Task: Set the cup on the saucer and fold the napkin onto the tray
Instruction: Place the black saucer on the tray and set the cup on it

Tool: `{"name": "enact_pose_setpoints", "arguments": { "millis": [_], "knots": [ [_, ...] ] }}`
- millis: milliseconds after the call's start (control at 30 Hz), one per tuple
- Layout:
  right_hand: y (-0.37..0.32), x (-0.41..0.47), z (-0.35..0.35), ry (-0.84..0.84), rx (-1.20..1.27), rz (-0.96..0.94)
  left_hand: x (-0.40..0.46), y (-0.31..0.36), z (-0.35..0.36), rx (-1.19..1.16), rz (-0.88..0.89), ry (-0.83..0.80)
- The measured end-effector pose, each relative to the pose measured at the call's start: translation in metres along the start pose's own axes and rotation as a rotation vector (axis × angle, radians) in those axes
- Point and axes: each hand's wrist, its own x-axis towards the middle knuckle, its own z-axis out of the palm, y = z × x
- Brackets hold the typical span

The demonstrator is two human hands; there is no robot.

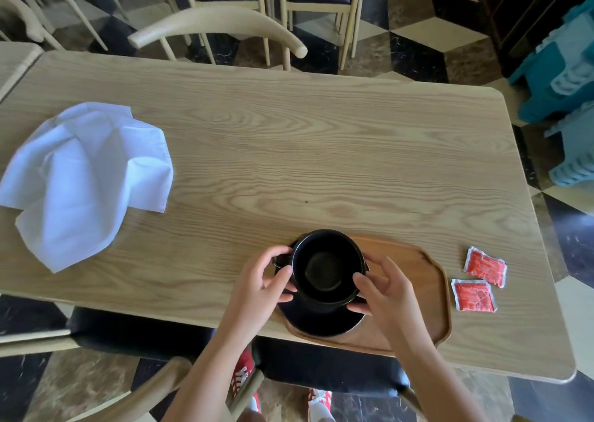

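Observation:
A black cup (326,269) is held over a black saucer (321,322), which lies on the left part of a wooden tray (421,280) near the table's front edge. My left hand (263,288) grips the cup's left side at its handle. My right hand (385,289) holds the cup's right side. Whether the cup's base touches the saucer is hidden by the cup itself. A white cloth napkin (83,177) lies crumpled and unfolded at the table's far left, well away from both hands.
Two red sachets (479,280) lie right of the tray on the wooden table (321,151). A pale chair back (221,22) stands at the far edge, and more chairs behind. Blue plastic stools (562,77) are stacked at the right.

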Motion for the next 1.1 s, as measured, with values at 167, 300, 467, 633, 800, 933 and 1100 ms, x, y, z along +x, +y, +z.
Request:
{"name": "enact_pose_setpoints", "arguments": {
  "millis": [167, 300, 467, 633, 800, 933, 1100],
  "knots": [
    [0.006, -0.005, 0.0, 0.0, -0.03, -0.01, -0.005, -0.005, 0.001, 0.005, -0.006, 0.012],
    [0.007, -0.005, -0.001, -0.018, -0.046, -0.012, -0.006, -0.004, 0.001, 0.034, 0.004, 0.009],
    [0.011, -0.008, -0.001, -0.023, -0.033, 0.006, -0.01, -0.006, 0.0, 0.04, -0.013, 0.012],
    [0.011, -0.01, -0.003, -0.03, -0.015, 0.02, -0.012, -0.008, 0.001, 0.143, 0.035, 0.052],
    [0.011, -0.008, -0.005, -0.01, -0.012, 0.002, -0.013, -0.01, 0.001, 0.132, 0.07, 0.075],
    [0.011, -0.008, -0.003, 0.02, -0.041, -0.024, -0.011, -0.01, -0.003, 0.117, 0.034, 0.062],
    [0.008, -0.009, -0.003, 0.031, -0.112, -0.042, -0.011, -0.005, -0.004, 0.151, 0.013, 0.066]
  ]
}}
